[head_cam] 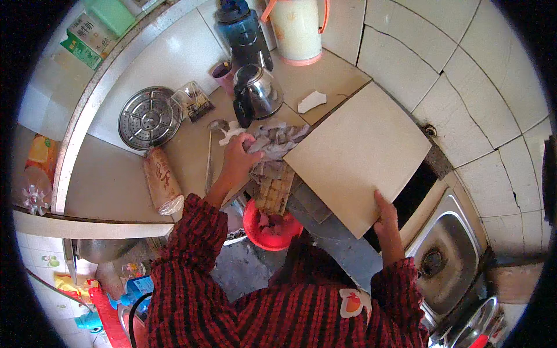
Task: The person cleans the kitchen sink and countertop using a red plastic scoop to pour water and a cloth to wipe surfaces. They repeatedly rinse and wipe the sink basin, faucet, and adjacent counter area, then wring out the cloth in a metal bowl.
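Observation:
My left hand point(240, 155) grips a crumpled grey-white cloth point(278, 137) on the tiled counter, left of a large square beige tile point(357, 152). On the tile's near right edge, my right hand point(385, 217) has its thumb on top, with the fingers hidden below. The tile lies at an angle, and a dark gap point(413, 189) shows between it and the sink side. Below the cloth is a worn yellowish-brown slab point(274, 189). A red plastic basin point(272, 241) with reddish chunks in it sits lower down, near my legs.
Behind the cloth stand a steel kettle point(261, 93), a purple cup point(223, 75), a dark blue bottle point(243, 35) and a cream thermos jug point(298, 30). A white shard point(312, 102) lies near the tile. Leftward are a steamer plate point(150, 117), a ladle point(209, 156) and a wrapped roll point(163, 180); rightward, a steel sink point(448, 256).

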`<state>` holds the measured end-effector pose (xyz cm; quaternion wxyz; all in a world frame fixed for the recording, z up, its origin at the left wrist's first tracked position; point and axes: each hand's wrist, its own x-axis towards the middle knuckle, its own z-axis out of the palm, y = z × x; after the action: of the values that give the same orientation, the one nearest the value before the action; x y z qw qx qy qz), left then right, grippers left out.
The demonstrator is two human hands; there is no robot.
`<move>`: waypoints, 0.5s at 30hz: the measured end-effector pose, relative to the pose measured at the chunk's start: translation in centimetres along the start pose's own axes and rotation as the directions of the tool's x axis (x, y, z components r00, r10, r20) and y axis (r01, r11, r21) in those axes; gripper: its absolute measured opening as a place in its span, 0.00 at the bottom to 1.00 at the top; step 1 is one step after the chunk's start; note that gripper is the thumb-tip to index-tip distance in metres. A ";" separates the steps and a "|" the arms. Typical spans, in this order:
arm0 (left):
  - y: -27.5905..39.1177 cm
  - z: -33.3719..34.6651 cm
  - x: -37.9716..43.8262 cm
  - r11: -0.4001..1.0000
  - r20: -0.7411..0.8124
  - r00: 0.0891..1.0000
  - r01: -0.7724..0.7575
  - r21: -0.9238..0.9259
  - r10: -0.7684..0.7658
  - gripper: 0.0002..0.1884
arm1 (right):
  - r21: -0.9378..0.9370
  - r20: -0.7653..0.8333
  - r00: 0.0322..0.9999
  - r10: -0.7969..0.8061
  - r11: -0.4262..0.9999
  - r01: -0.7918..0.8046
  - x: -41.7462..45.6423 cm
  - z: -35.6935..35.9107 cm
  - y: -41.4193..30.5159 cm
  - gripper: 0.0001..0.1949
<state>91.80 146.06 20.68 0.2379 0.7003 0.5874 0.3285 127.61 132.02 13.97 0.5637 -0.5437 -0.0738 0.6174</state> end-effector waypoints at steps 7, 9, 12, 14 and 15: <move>-5.6 0.1 1.8 0.984 -0.014 0.998 -0.070 -0.165 0.069 0.18 | 0.057 -0.120 0.987 -0.111 0.991 0.118 0.8 1.5 0.9 0.17; -3.7 -0.9 1.8 0.995 -0.007 1.000 -0.006 -0.105 0.005 0.17 | 0.038 -0.089 0.993 -0.079 0.996 0.083 1.3 0.9 1.4 0.17; -6.6 -2.9 2.7 0.950 0.081 0.970 0.240 -0.202 -0.229 0.18 | 0.113 -0.039 0.993 -0.115 0.987 0.119 0.5 2.6 1.5 0.15; -9.2 -4.3 3.2 0.983 0.051 0.993 0.114 -0.141 -0.107 0.21 | 0.067 0.027 0.991 -0.128 0.990 0.126 0.3 3.1 2.3 0.15; -8.9 -4.0 3.3 0.992 0.041 0.998 0.057 -0.114 -0.053 0.22 | 0.027 0.040 0.992 -0.119 0.993 0.118 0.0 3.5 2.6 0.16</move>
<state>83.20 150.86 17.59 0.2979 0.6752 0.5819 0.3418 123.35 132.88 13.51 0.6044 -0.5185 -0.1101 0.5948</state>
